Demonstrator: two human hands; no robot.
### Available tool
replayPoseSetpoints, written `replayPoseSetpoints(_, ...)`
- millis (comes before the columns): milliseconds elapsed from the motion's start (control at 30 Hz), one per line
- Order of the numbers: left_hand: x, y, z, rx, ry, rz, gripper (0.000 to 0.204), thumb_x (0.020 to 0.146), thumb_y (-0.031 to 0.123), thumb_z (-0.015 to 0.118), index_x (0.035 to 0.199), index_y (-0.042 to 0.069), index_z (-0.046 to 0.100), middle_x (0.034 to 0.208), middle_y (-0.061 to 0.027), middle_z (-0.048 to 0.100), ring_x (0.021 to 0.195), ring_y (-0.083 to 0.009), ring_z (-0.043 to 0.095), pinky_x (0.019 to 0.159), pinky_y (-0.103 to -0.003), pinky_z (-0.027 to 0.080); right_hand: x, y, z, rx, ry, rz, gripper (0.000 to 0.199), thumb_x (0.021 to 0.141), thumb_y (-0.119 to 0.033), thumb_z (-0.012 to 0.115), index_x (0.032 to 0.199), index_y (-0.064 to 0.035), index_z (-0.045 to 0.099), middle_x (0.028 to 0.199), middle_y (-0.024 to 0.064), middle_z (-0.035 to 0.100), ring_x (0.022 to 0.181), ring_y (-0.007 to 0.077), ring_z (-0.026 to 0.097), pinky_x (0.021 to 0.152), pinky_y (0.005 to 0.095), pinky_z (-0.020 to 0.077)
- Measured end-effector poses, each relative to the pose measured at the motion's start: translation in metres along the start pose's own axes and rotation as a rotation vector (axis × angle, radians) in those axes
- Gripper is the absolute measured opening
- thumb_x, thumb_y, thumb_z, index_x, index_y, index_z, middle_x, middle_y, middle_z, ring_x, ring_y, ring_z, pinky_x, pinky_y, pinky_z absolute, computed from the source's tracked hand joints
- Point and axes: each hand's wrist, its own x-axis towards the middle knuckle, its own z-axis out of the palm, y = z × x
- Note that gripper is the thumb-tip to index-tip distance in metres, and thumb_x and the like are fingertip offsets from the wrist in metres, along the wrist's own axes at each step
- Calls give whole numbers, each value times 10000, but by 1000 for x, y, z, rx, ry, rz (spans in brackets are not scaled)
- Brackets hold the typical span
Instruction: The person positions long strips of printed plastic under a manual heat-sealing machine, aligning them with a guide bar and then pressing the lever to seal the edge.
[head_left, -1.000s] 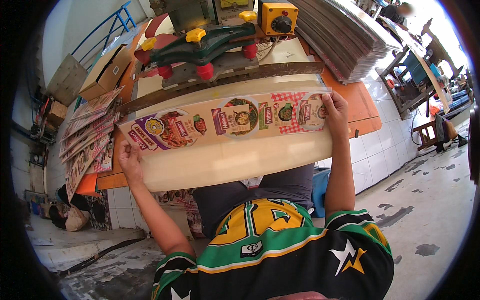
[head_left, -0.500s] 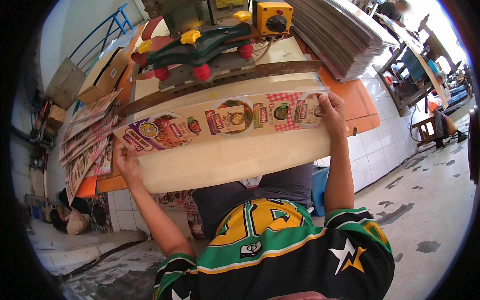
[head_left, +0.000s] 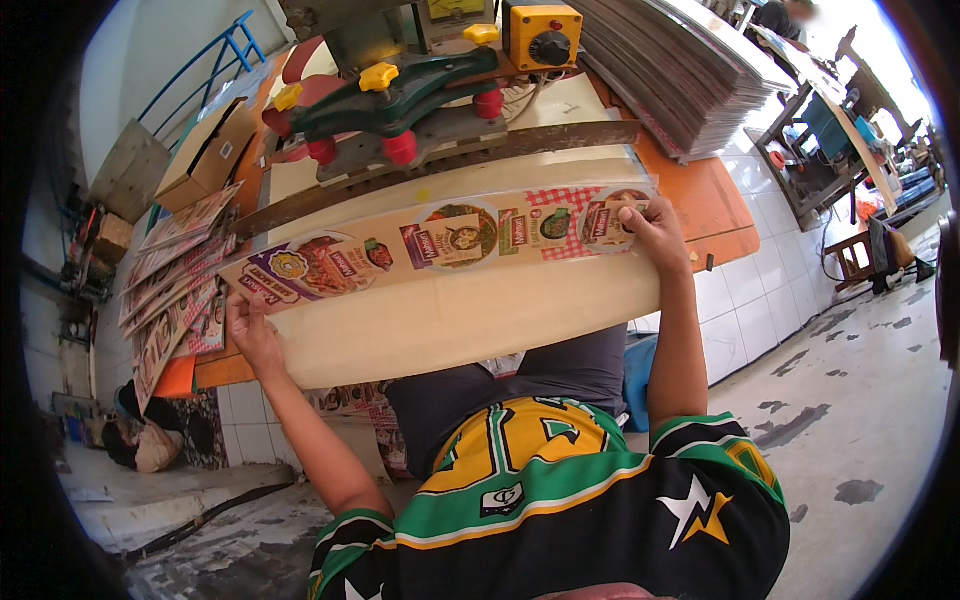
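A long printed strip [head_left: 390,248] with food pictures and a red checked pattern lies across a cream sheet [head_left: 470,310], its left end lower than its right. At the strip's left end, my left hand [head_left: 256,336] pinches the corner, its fingers partly hidden by the edge. My right hand [head_left: 660,238] grips the other end, thumb on top and fingers largely hidden. Just beyond the strip runs a long metal bar [head_left: 560,138] below a green press head [head_left: 400,105] with yellow knobs and red feet.
Piled printed strips [head_left: 180,270] and an open cardboard box [head_left: 205,155] are on the left of the orange table [head_left: 725,215]. A tall stack of sheets [head_left: 680,80] stands at the back right. A yellow control box [head_left: 543,38] with a black dial sits behind. Another person [head_left: 150,445] is at lower left.
The strip has shifted slightly left, and its right end now lies a little lower. My right hand has slid inward, with its thumb further over the strip. My left hand has moved slightly left.
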Motion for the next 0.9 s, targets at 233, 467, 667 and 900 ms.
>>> replayPoseSetpoints(233, 2, 0, -11, -51, -82, -98, 176, 982, 191, 682, 1035, 50, 591, 953, 13, 624, 839, -66, 567, 764, -227, 469, 3, -3, 3, -60, -36, 64, 409, 925, -332, 736, 1046, 58, 724, 919, 56, 722, 822, 89, 638, 743, 258, 514)
replayPoseSetpoints(467, 2, -7, -8, -85, 27, -29, 157, 1008, 173, 639, 1062, 42, 573, 1007, -21, 635, 909, -91, 599, 822, -257, 492, 0, -4, 2, 16, -58, 83, 361, 926, -268, 736, 1087, 54, 716, 967, 64, 730, 857, 100, 653, 779, 268, 521)
replayPoseSetpoints(667, -2, 18, 14, 42, 343, 78, 260, 1026, 234, 603, 1169, 21, 562, 1031, -61, 632, 932, -129, 578, 828, -262, 474, -16, -14, 20, 189, -16, 81, 314, 935, -211, 727, 1122, 40, 702, 1007, 65, 736, 917, 114, 665, 821, 282, 530)
replayPoseSetpoints(900, -6, 93, 61, 546, 663, 574, 381, 1029, 245, 569, 1263, -50, 510, 1283, -197, 590, 1084, -246, 583, 942, -397, 454, -28, 0, 56, 172, -73, 72, 274, 938, -169, 728, 1155, -4, 705, 993, 10, 733, 897, 62, 615, 804, 256, 494)
